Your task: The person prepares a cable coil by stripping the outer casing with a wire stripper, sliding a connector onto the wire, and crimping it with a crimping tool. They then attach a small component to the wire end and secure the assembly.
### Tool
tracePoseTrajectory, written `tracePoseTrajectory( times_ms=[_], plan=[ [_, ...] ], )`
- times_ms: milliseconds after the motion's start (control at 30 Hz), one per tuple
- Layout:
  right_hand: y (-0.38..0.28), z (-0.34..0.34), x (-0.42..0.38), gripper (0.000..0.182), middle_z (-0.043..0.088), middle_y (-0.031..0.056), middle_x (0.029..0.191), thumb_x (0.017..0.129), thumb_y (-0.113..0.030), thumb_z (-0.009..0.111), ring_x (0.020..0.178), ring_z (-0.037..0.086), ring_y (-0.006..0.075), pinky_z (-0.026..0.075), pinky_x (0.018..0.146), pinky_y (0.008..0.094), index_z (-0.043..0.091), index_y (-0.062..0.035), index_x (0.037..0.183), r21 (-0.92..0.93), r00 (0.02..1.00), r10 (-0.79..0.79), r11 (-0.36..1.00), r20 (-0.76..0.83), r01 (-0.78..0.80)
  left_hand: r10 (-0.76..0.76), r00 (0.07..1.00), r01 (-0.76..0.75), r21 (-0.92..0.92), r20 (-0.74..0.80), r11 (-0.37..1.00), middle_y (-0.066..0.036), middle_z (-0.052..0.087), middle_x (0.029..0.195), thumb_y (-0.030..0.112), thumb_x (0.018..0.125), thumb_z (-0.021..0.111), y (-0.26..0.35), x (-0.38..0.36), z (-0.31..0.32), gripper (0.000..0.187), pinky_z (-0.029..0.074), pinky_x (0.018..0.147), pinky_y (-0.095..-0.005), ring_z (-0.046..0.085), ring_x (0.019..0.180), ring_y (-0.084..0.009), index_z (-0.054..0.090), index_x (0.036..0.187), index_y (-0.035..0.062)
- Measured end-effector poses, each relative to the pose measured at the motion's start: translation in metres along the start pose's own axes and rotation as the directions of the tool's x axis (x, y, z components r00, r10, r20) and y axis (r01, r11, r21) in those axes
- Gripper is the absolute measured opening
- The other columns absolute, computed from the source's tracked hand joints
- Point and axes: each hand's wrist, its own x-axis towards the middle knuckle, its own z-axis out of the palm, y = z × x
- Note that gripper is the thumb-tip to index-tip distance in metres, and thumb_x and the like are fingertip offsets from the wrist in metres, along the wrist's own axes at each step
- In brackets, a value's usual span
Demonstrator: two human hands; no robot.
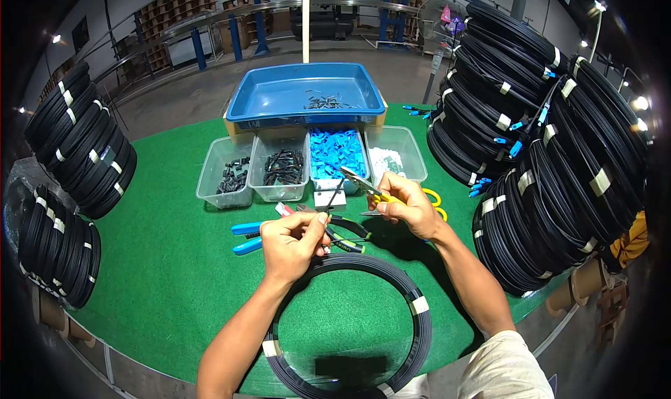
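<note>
Between the thumb and fingers of my left hand (292,241) is a thin black cable (336,195), its end pointing up and away. My right hand (409,207) grips yellow-handled pliers (360,182), whose metal jaws overlap the cable's tip in this view. Below my hands lies a coil of black cable (423,329) bound with white tape. Blue-handled pliers (246,238) rest left of my left hand, and black-and-green pliers (346,244) lie just right of it. Yellow-handled scissors (437,202) sit partly hidden behind my right hand.
Across the green table (154,259) stand clear bins, including one of blue connectors (337,154) and one of black parts (283,167). A blue tray (279,105) is behind them. Tall stacks of cable coils rise at the right (559,210) and left (80,147).
</note>
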Motion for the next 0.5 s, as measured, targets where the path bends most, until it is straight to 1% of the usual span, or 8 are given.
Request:
tracePoseTrajectory(
  times_ms=[500],
  plan=[
    [-0.0052, -0.0004, -0.0009, 0.018, 0.054, -0.0007, 0.076, 0.084, -0.016, 0.063, 0.062, 0.045, 0.0058, 0.036, 0.054, 0.0238, 0.047, -0.0080, 0.082, -0.039, 1.000, 0.021, 0.999, -0.023, -0.022, 0.005, 1.000, -0.005, -0.007, 0.007, 1.000, -0.006, 0.066, 0.062, 0.010, 0.092, 0.067, -0.0002, -0.0004, 0.0001, 0.016, 0.045, 0.044, -0.0209, 0.058, 0.049, -0.0075, 0.072, 0.085, -0.0038]
  ],
)
